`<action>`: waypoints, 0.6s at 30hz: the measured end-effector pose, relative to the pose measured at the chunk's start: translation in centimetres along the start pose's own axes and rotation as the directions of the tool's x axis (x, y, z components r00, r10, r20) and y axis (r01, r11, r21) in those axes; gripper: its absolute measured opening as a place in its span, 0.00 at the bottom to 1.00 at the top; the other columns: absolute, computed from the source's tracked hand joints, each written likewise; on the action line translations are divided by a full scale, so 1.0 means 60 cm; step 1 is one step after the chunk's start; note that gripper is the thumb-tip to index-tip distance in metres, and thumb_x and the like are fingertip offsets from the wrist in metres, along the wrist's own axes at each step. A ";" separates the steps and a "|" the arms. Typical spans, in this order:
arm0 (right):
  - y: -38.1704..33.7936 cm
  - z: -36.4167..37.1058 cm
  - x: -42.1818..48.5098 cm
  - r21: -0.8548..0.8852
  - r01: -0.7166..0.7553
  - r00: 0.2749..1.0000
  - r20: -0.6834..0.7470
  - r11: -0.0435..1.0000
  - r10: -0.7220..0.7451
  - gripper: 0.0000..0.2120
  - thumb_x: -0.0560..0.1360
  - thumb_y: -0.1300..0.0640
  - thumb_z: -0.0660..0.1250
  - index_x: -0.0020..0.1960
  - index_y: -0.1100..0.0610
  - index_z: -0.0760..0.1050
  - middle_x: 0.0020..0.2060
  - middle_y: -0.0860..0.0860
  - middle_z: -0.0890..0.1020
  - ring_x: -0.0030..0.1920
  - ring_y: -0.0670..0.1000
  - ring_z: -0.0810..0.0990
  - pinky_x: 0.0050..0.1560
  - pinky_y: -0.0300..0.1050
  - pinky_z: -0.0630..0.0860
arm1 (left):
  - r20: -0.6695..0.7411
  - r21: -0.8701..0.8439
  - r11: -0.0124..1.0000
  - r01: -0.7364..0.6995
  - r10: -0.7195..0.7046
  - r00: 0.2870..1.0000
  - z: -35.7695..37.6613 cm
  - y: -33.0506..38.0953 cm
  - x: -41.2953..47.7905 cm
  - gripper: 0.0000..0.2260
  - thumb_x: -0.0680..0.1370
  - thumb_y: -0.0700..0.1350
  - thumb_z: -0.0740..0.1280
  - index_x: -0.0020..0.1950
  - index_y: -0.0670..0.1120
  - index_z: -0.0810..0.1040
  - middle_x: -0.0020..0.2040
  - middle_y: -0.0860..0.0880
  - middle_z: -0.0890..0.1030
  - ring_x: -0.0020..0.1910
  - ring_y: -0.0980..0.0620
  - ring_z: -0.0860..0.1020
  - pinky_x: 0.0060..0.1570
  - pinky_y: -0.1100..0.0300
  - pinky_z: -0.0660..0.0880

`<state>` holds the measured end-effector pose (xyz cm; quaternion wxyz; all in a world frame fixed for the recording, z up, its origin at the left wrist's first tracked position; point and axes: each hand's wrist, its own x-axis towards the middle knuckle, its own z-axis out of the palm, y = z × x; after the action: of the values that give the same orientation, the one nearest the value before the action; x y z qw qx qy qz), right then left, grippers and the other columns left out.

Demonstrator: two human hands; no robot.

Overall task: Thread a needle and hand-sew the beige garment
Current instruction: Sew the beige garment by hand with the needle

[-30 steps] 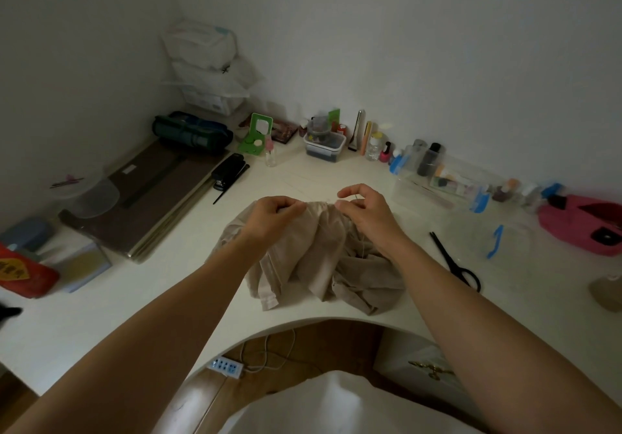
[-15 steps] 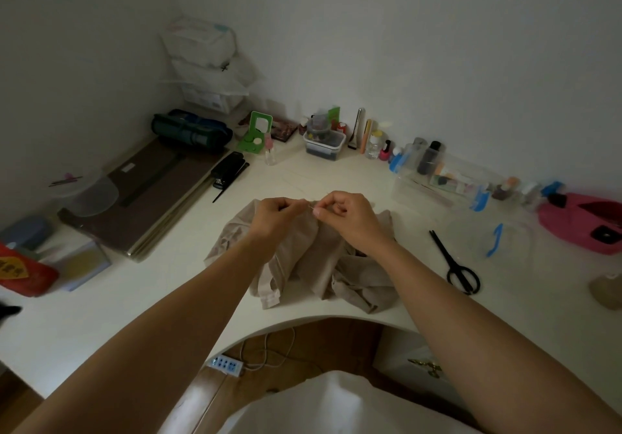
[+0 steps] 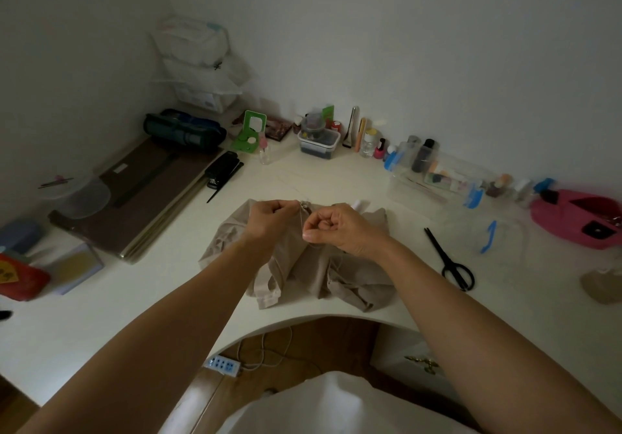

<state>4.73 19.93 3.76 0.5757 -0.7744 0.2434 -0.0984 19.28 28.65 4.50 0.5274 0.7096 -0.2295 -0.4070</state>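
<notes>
Beige garment [image 3: 303, 272] lies bunched at the near edge of the white table [image 3: 101, 299], between both forearms. A second ago both hands gripped its far edge, apart; they then met, and now the right hand [image 3: 340, 228] has drawn back toward the near side. A taut thread [image 3: 302, 220] runs between the two hands, which suggests a stitch is being pulled through; any needle is too small to make out. The left hand [image 3: 269, 218] pinches the fabric's far edge between thumb and forefinger; the right hand's fingers are curled, thumb and forefinger pinching the thread's near end. A white spool [image 3: 359, 204] now shows beyond the right hand. At the far wall a clear lidded box [image 3: 318, 142] holds dark and coloured bits; at right a clear organiser [image 3: 434, 178] holds bottles and small items; at left a clear round tub [image 3: 79, 194], contents unclear.
</notes>
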 end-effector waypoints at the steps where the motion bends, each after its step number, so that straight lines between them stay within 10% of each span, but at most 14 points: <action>1: 0.000 -0.001 0.001 0.003 -0.006 1.000 0.015 1.000 0.006 0.02 0.75 0.58 0.72 0.48 0.56 0.82 0.25 0.40 0.70 0.29 0.41 0.68 0.48 0.49 0.73 | -0.004 -0.001 1.000 -0.003 0.003 1.000 0.001 0.000 -0.001 0.10 0.79 0.44 0.67 0.53 0.37 0.81 0.44 0.41 0.82 0.40 0.50 0.80 0.34 0.65 0.78; 5: -0.010 -0.004 -0.003 -0.021 -0.032 0.999 0.021 0.999 0.032 0.02 0.75 0.58 0.72 0.47 0.56 0.82 0.25 0.42 0.70 0.27 0.41 0.66 0.39 0.41 0.69 | 0.010 0.016 1.000 -0.002 0.002 1.000 0.001 -0.001 -0.004 0.10 0.79 0.45 0.66 0.51 0.38 0.81 0.42 0.41 0.82 0.38 0.48 0.79 0.32 0.66 0.77; 12: -0.028 -0.018 0.003 0.057 -0.097 0.915 -0.389 0.994 0.112 0.09 0.80 0.64 0.60 0.55 0.58 0.78 0.27 0.37 0.75 0.23 0.39 0.68 0.24 0.29 0.63 | 0.066 0.061 0.996 -0.071 0.067 0.996 -0.008 0.004 -0.005 0.11 0.79 0.46 0.66 0.53 0.39 0.82 0.48 0.45 0.83 0.45 0.54 0.79 0.42 0.70 0.75; 18: -0.029 -0.008 0.010 0.066 -0.168 0.945 -0.275 0.984 0.180 0.08 0.79 0.58 0.65 0.55 0.59 0.80 0.32 0.42 0.75 0.26 0.37 0.72 0.25 0.27 0.66 | 0.112 0.048 0.992 -0.113 0.108 0.988 -0.010 0.008 -0.008 0.11 0.79 0.44 0.66 0.53 0.37 0.82 0.48 0.44 0.83 0.42 0.57 0.80 0.41 0.71 0.77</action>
<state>5.47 19.61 5.45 0.5579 -0.7161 0.3876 -0.1605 19.52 29.19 5.17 0.5163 0.6867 -0.3079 -0.4088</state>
